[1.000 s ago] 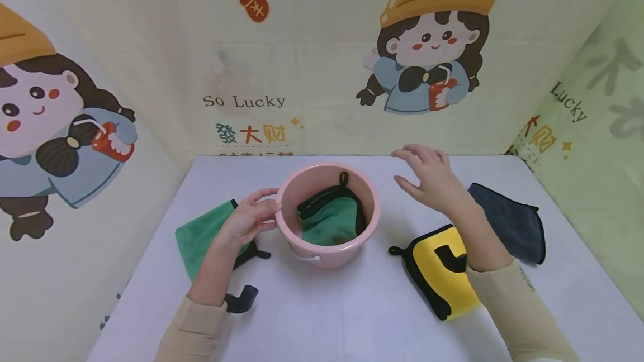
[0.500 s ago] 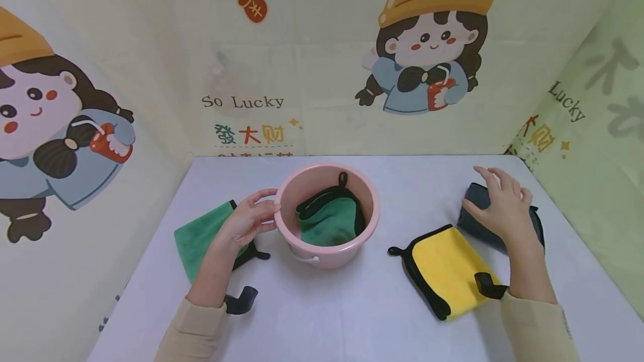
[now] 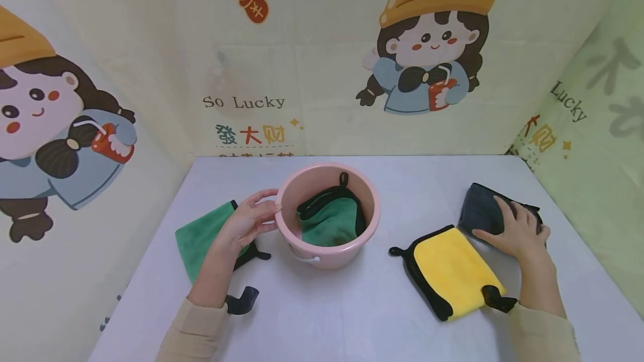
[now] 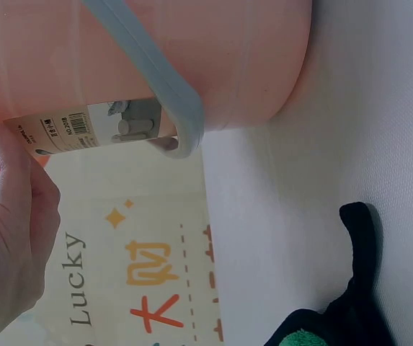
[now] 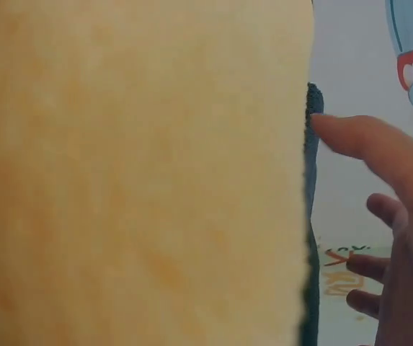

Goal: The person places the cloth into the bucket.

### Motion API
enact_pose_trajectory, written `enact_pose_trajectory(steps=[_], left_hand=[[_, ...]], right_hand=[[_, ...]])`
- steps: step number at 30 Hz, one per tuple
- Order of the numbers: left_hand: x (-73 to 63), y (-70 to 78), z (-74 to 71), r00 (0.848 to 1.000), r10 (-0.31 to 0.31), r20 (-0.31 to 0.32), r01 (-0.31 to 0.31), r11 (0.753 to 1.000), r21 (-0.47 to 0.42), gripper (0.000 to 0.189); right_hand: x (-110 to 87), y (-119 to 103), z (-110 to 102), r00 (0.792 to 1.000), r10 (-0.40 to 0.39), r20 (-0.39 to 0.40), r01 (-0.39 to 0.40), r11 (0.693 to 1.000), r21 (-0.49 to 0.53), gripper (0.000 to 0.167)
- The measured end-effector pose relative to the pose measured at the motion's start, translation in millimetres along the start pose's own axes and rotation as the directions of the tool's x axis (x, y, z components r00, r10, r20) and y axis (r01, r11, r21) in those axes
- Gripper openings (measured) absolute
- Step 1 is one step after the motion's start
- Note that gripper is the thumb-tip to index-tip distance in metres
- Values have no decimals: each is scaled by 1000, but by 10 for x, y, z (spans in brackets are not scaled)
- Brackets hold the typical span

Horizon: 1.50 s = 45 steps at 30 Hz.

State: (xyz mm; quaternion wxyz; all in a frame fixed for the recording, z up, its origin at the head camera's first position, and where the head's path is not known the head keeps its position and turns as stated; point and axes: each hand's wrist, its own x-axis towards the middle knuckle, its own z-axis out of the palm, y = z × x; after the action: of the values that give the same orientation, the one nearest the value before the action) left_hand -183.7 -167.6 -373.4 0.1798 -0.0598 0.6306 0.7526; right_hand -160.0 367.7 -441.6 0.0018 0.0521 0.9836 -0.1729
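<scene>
My left hand [image 3: 251,219] holds the left rim of a pink bucket [image 3: 332,258], thumb over the edge and fingers on the outside. A green cloth with black trim and a loop [image 3: 329,222] lies folded inside the bucket. In the left wrist view, the bucket's pale handle [image 4: 156,72] hangs beside a printed label [image 4: 94,124]. My right hand [image 3: 523,233] is over a folded dark grey cloth [image 3: 475,211], fingers spread and bent slightly, fingertips right at its surface. The right wrist view shows thumb and fingers apart beside the dark cloth's edge [image 5: 313,158].
A yellow cloth with black trim [image 3: 448,267] lies on the white table [image 3: 322,317] below my right hand; it fills much of the right wrist view [image 5: 141,173]. Another green cloth [image 3: 203,239] lies left, partly under my left forearm. A patterned curtain [image 3: 322,71] stands behind.
My right hand has swung right, from beside the bucket, and come down over the dark grey cloth. My left hand and the bucket stay in place.
</scene>
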Motion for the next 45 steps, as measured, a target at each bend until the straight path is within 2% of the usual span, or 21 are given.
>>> enact_pose_trajectory(steps=[18,26,32,39,45], left_hand=[[5,4,3,1000,-7,-3,7,1000,-9,52],[8,1,4,1000,-7,-7,7,1000,-6,52],[13,-2,1,1000,-3,-1,3,1000,-2,52],[11,1,7,1000,-6,-9,6,1000,13,51],[5,9,11,1000,-14,-18,14,1000,10,51]], right_hand=[[95,136,81,986,43,161,-38,999,-39,107],[174,119,74,984,68,164,-56,996,-76,96],[231,99,72,983,79,164,-63,993,-103,78],[254,78,59,985,37,170,-15,992,-129,59],[262,56,50,985,30,172,-5,990,-139,56]])
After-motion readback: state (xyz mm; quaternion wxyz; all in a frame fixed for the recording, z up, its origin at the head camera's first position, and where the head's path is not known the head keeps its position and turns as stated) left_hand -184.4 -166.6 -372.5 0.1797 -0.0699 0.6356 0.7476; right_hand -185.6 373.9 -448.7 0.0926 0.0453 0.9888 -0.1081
